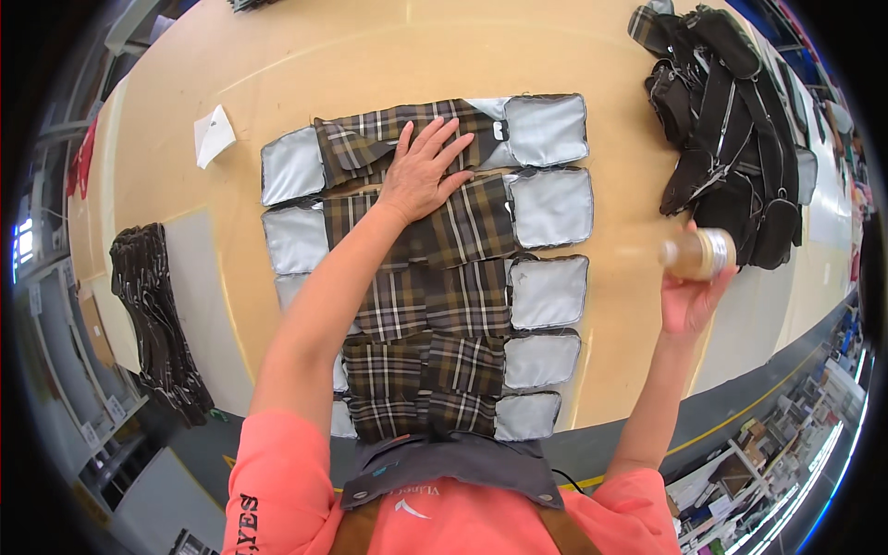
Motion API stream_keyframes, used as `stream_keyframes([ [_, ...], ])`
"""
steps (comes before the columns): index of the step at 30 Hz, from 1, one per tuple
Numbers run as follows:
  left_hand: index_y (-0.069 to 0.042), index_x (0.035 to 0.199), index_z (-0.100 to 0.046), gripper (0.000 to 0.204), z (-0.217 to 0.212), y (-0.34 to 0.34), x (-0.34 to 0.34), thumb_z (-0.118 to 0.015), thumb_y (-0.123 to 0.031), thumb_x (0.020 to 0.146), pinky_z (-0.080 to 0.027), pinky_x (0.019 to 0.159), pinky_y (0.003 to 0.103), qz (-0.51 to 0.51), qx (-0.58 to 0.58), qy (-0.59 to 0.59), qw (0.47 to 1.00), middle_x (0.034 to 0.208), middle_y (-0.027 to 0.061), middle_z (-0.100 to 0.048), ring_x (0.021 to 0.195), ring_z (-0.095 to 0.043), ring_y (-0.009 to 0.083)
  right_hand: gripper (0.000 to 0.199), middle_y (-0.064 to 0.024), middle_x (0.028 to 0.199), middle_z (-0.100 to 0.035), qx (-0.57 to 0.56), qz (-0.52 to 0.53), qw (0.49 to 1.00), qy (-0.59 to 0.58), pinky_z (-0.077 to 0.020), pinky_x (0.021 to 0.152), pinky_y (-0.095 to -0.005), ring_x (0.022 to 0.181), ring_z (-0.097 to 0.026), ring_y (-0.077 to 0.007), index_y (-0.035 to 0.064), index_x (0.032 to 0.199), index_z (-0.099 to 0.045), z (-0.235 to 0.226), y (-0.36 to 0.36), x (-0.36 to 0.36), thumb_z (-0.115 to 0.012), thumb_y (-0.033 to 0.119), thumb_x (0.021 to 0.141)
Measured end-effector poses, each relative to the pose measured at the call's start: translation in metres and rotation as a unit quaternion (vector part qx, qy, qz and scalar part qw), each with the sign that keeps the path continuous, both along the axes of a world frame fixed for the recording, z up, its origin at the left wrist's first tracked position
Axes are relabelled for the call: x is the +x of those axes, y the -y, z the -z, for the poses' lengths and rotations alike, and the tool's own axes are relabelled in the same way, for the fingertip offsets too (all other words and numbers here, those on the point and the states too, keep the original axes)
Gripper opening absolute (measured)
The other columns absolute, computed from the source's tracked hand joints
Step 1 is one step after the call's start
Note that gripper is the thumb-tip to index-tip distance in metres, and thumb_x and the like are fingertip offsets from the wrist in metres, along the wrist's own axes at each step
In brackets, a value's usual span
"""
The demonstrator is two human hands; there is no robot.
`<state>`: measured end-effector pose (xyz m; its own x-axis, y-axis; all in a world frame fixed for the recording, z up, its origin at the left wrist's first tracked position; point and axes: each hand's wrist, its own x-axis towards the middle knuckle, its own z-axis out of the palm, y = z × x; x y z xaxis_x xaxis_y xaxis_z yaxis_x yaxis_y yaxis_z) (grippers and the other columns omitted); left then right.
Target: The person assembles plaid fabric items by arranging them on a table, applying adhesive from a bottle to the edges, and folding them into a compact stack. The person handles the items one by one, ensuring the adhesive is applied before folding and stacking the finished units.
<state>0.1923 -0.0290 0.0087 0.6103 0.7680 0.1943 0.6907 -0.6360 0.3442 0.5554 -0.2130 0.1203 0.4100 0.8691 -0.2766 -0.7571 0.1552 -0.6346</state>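
Observation:
Across the table in front of me lie several brown plaid fabric pieces (467, 217) in overlapping rows, with pale grey rounded end panels (548, 131) on both sides. My left hand (421, 176) rests flat on the farthest plaid piece, its fingers spread. That piece looks creased around the fingers, and a pale corner is folded over near its right end panel. Off to the right, my right hand (689, 310) grips a small bottle (703, 254) with tan contents. The bottle is tipped sideways above the table, its whitish tip blurred and pointing left.
A heap of black sewn pieces with zippers (726, 129) lies at the far right. Dark fabric pieces (153, 314) are stacked along the left edge of the table (610, 370). A folded white paper (215, 137) sits at the far left. Shelving (740, 481) stands beyond the table.

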Motion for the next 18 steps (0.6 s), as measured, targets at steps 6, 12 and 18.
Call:
stream_keyframes([
  [6, -0.022, 0.136, -0.047, 0.055, -0.001, 0.000, 0.000, -0.066, -0.032, 0.085, -0.020, 0.114, 0.050, 0.002, 0.001, 0.014, 1.000, 0.143, 0.0051, -0.042, 0.135, -0.035, 0.0252, 0.051, -0.0077, 0.129, -0.053, 0.012, -0.055, 0.997, 0.049, -0.0537, 0.079, -0.0363, 0.108, -0.058, -0.0217, 0.0082, 0.128, -0.051, 0.020, -0.075, -0.032, -0.071, 0.028, 0.086],
  [12, -0.021, 0.135, -0.048, 0.058, 0.000, 0.000, 0.001, -0.069, -0.027, 0.081, -0.021, 0.114, 0.049, 0.000, -0.012, 0.035, 0.999, 0.142, 0.0047, -0.043, 0.135, -0.037, 0.0241, 0.056, -0.0121, 0.118, -0.054, -0.006, -0.086, 0.961, 0.264, -0.0595, 0.077, -0.0393, 0.100, -0.063, -0.0232, 0.0018, 0.125, -0.043, 0.037, -0.129, -0.075, -0.070, 0.033, 0.087],
  [18, -0.021, 0.135, -0.049, 0.059, 0.001, -0.001, -0.001, -0.070, -0.026, 0.080, -0.020, 0.114, 0.048, -0.008, -0.021, 0.046, 0.999, 0.142, 0.0045, -0.044, 0.134, -0.037, 0.0233, 0.055, -0.0113, 0.114, -0.055, 0.007, -0.071, 0.925, 0.373, -0.0591, 0.082, -0.0410, 0.100, -0.063, -0.0244, 0.0024, 0.125, -0.039, 0.049, -0.149, -0.101, -0.066, 0.035, 0.090],
])
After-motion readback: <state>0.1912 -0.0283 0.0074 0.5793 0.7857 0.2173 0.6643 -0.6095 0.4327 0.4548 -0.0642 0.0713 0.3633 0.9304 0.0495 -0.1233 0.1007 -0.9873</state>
